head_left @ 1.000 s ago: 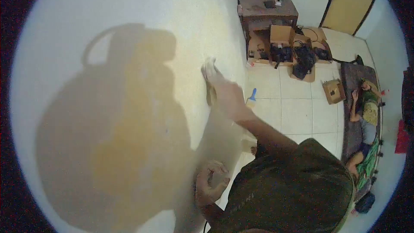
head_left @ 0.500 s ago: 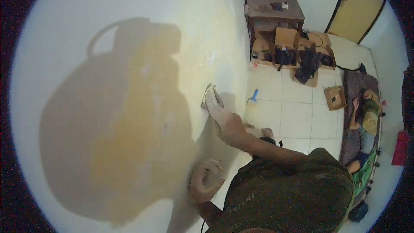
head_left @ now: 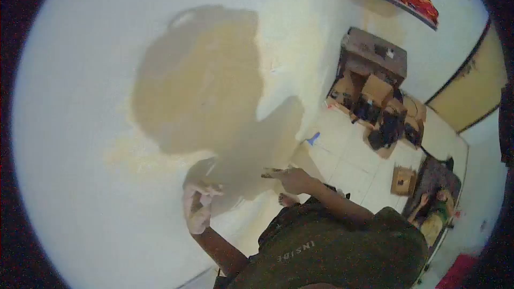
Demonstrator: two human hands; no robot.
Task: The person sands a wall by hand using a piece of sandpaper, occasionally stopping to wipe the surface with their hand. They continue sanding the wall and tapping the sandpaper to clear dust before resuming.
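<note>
The right hand (head_left: 292, 178) pinches what looks like a flat scrap of sandpaper (head_left: 272, 172) just off the wall (head_left: 96, 101), while the left hand (head_left: 197, 208), fingers loosely curled and empty, rests against it.

The broad white plastered wall (head_left: 107, 75) looks matt and chalky, with a duller yellowish, unevenly finished patch (head_left: 160, 158) near its lower edge just beside the left hand (head_left: 197, 208). The pale tiled floor (head_left: 348, 166) is smooth with a faint sheen between its grout lines, and by its far edge stand brown open cardboard boxes (head_left: 375, 96), matt and papery, under a dark worn wooden cabinet (head_left: 375, 53). The person's dark green cloth shirt (head_left: 342, 251) is soft and matt.
</note>
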